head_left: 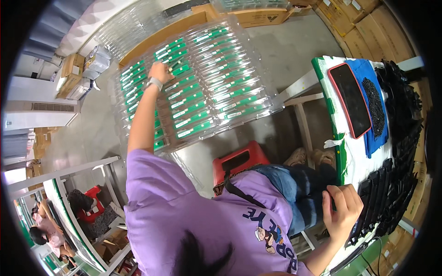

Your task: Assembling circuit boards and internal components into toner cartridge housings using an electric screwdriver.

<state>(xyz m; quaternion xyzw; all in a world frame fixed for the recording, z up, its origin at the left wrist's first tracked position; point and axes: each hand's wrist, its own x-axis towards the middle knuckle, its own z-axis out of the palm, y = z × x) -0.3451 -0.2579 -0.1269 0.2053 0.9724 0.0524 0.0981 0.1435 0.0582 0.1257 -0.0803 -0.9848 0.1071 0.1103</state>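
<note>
My left hand (160,72), with a pale watch on its wrist, reaches over a clear plastic tray (199,99) full of slim green circuit boards (193,109). Its fingers are closed at the end of one green circuit board (180,70), which lies askew among the rows; the fingertips partly cover it. Close to the table's near edge, my right hand (343,209) is raised with fingers loosely curled and the thumb apart, holding nothing. Beyond it, black plastic parts (380,195) lie in rows on the white-topped table (338,158).
A red-framed phone (350,100) rests on the table beside a blue cloth (378,145) heaped with small black pieces (374,108). A red stool (239,161) stands beside my legs. Cardboard boxes (368,34) are stacked at the far right. Another person (48,225) sits at a bench, lower left.
</note>
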